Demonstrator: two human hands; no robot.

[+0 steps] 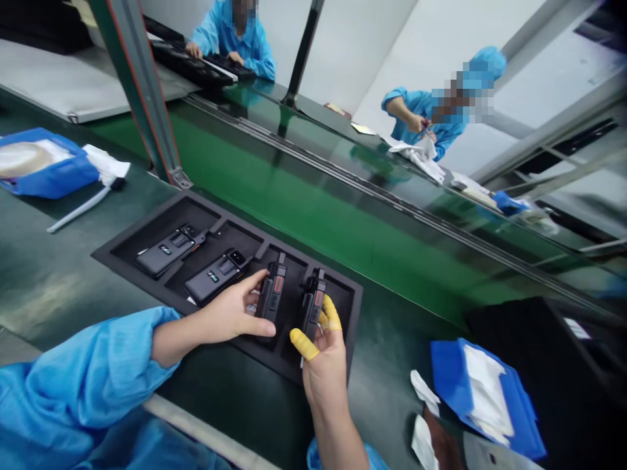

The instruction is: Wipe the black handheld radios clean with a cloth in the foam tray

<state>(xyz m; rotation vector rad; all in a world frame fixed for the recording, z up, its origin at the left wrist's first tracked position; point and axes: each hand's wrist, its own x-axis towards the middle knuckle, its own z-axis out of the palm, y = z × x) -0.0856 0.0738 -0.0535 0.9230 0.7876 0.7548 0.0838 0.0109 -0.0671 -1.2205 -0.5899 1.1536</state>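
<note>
Handheld radios (pixel 214 277), four, black tray (pixel 105 253), two lying left, two upright right, each pinched by one hand.

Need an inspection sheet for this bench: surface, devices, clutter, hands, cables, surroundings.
Surface: dark green bench, glossy; black foam tray on it
Devices: four black handhelds; two lying in the tray's left compartments, two raised on edge in the hands
Left hand: bare, around third device
Right hand: yellow finger covers on thumb and a finger, gripping fourth device
Clutter: blue bins left and right, white scraps near the right one; white rod-like item at left
Cables: nothing seen
Surroundings: green partition; two people in blue beyond it
</note>
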